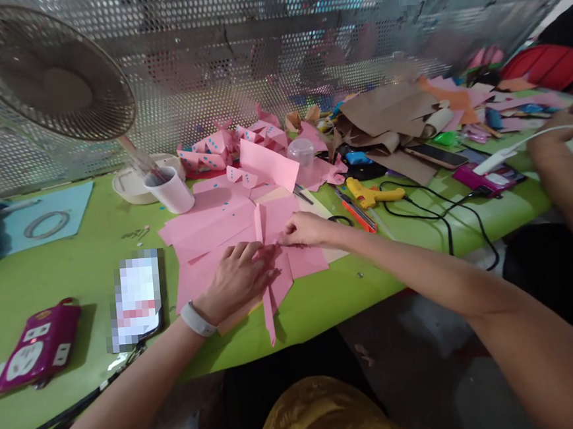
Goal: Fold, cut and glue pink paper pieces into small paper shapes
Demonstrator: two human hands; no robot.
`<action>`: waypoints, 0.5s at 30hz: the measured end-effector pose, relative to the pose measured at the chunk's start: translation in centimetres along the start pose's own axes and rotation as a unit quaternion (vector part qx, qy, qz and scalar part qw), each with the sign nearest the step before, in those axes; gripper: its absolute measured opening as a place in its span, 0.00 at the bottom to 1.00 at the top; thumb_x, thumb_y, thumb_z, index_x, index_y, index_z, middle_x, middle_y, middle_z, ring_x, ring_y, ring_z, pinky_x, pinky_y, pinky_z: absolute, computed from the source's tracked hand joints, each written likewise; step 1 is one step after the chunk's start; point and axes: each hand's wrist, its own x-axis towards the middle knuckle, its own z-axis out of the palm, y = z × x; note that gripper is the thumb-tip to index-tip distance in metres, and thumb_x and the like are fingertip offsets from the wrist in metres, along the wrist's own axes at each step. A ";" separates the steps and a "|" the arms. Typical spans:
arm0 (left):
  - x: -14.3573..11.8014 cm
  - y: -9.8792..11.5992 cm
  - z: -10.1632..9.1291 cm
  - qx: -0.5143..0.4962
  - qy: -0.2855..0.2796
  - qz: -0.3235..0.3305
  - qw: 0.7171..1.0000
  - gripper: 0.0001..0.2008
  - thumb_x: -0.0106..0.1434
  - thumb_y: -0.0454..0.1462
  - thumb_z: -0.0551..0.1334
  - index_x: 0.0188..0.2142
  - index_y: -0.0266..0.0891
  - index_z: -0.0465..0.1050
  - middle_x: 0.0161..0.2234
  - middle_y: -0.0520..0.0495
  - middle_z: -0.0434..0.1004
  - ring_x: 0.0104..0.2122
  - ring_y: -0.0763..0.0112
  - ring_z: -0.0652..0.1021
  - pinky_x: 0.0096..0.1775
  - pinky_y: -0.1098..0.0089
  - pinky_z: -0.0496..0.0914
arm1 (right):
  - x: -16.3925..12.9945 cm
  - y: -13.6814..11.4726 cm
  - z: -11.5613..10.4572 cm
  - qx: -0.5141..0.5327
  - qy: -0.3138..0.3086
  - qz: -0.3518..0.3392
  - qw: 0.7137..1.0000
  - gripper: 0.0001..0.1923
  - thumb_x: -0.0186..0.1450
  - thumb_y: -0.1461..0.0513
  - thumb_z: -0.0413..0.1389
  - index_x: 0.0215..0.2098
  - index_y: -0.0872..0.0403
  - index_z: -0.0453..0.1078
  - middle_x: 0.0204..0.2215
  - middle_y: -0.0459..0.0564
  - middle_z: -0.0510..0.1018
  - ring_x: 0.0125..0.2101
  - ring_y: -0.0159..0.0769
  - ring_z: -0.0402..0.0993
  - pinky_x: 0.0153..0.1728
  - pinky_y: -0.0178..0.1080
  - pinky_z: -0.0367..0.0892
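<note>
Pink paper sheets (218,226) lie spread over the green table (63,272). My left hand (239,278), with a white band on the wrist, presses flat on a folded pink paper piece (272,288) whose narrow strip reaches the table's front edge. My right hand (305,229) pinches a fold of the same piece, fingertips meeting those of the left hand. Finished pink folded shapes with blue dots (212,151) are piled behind the sheets.
A fan (47,74) stands back left, a white cup (170,190) beside it. A phone (137,299) and a magenta power strip (39,343) lie left. A yellow glue gun (371,194), orange cutter (356,212), black cables and brown paper (388,114) sit right. Another person's arm (561,173) is far right.
</note>
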 end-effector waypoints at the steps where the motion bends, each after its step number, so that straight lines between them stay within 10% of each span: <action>1: 0.0 0.0 0.0 0.002 -0.002 -0.002 1.000 0.22 0.70 0.47 0.52 0.60 0.44 0.64 0.51 0.40 0.70 0.47 0.56 0.70 0.44 0.57 0.66 | 0.1 0.0 -0.2 0.012 -0.019 0.006 1.000 0.19 0.58 0.53 0.61 0.16 0.55 0.66 0.13 0.43 0.67 0.17 0.28 0.62 0.21 0.34 0.54; 15: 0.0 0.1 0.0 -0.001 0.001 -0.003 1.000 0.21 0.69 0.47 0.52 0.57 0.43 0.66 0.50 0.40 0.71 0.46 0.56 0.71 0.43 0.57 0.66 | 0.7 0.6 -0.4 0.111 -0.050 0.019 0.992 0.14 0.57 0.62 0.62 0.16 0.56 0.68 0.13 0.45 0.70 0.15 0.28 0.64 0.19 0.34 0.60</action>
